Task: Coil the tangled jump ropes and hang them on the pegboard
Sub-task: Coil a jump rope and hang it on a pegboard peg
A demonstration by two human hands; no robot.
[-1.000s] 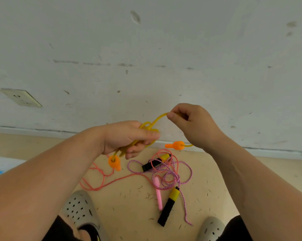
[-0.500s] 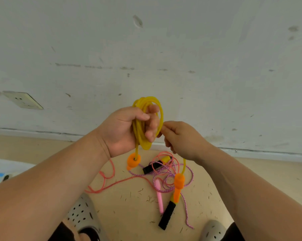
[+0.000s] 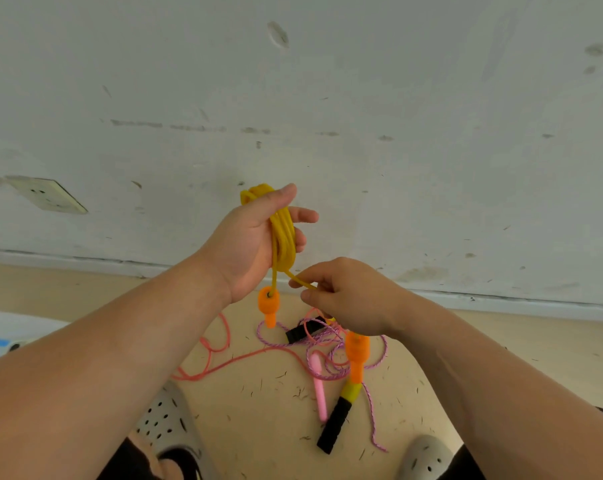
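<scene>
Scuffed white wall (image 3: 397, 98) is filling the background above a tan floor (image 3: 258, 427), where a pink rope (image 3: 224, 362) and a purple speckled rope (image 3: 376, 410) are lying tangled, a black handle (image 3: 334, 422) among them. Above that tangle the left hand (image 3: 255, 247) is clasping a yellow rope (image 3: 282, 237) wound in loops across its palm, one orange handle (image 3: 269, 304) dangling just under the wrist. Just right of it, the right hand (image 3: 348, 296) is pinching the loose yellow strand (its other orange handle (image 3: 357, 355) is hanging beneath).

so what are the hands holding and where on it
The left hand grips the yellow jump rope by its coiled loops; the right hand pinches its loose strand near one orange handle.
</scene>
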